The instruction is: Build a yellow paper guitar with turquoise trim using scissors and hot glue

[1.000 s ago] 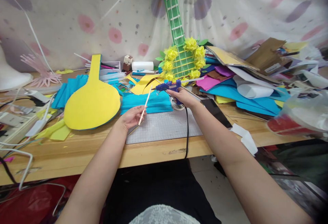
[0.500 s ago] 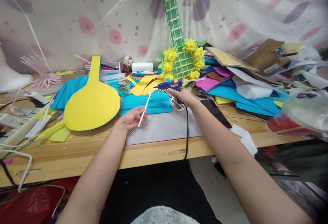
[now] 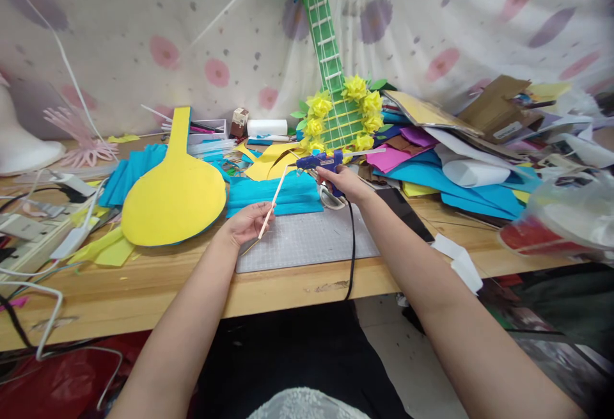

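My left hand (image 3: 252, 221) pinches a thin pale stick (image 3: 274, 200), held at a slant with its upper end pointing away from me. My right hand (image 3: 341, 180) is wrapped round the handle of a blue hot glue gun (image 3: 319, 162), a clear glue stick jutting from its back. The gun's nozzle points left and meets or nearly meets the stick's upper end; whether they touch I cannot tell. Below both hands lies a grey gridded cutting mat (image 3: 307, 243), with folded blue crepe paper (image 3: 274, 194) along its far edge. White-handled scissors (image 3: 330, 197) rest beneath the glue gun.
A yellow banjo-shaped cutout (image 3: 173, 201) lies to the left. Behind, a green paper guitar (image 3: 330, 67) with yellow flowers leans against the curtain. Coloured paper (image 3: 432, 163) is heaped at right, near a plastic cup (image 3: 551, 221). Power strips and cables (image 3: 29, 233) crowd the left edge.
The whole view has shifted very slightly. Both hands keep their hold, and the stick and glue gun stay in nearly the same place.
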Demonstrator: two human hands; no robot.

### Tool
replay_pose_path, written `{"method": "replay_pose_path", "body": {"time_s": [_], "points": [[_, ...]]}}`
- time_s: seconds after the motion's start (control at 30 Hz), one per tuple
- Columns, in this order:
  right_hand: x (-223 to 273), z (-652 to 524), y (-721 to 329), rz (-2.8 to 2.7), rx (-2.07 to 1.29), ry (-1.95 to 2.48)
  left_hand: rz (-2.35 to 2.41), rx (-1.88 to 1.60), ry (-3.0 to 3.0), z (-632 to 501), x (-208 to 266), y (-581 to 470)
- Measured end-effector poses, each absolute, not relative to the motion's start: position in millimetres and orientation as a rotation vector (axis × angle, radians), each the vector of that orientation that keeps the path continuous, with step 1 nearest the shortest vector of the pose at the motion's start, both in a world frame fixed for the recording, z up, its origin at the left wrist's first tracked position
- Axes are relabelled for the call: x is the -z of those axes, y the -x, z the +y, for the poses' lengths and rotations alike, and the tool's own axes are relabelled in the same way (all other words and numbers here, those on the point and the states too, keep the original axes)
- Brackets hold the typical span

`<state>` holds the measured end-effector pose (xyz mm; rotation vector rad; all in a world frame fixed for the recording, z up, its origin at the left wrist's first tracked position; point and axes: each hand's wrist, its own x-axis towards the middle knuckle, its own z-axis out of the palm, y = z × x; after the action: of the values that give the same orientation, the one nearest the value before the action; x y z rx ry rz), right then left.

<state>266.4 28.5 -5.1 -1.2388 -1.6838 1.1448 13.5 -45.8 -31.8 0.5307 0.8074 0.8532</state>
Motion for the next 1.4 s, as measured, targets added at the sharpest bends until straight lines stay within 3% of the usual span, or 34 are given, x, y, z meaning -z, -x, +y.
{"method": "replay_pose_path", "body": {"time_s": [1.4], "points": [[0.3,24.9,-267.6,-1.698,-1.133,1.226,0.827,-0.841,-0.555,-44.9,32.7,-13.5]]}}
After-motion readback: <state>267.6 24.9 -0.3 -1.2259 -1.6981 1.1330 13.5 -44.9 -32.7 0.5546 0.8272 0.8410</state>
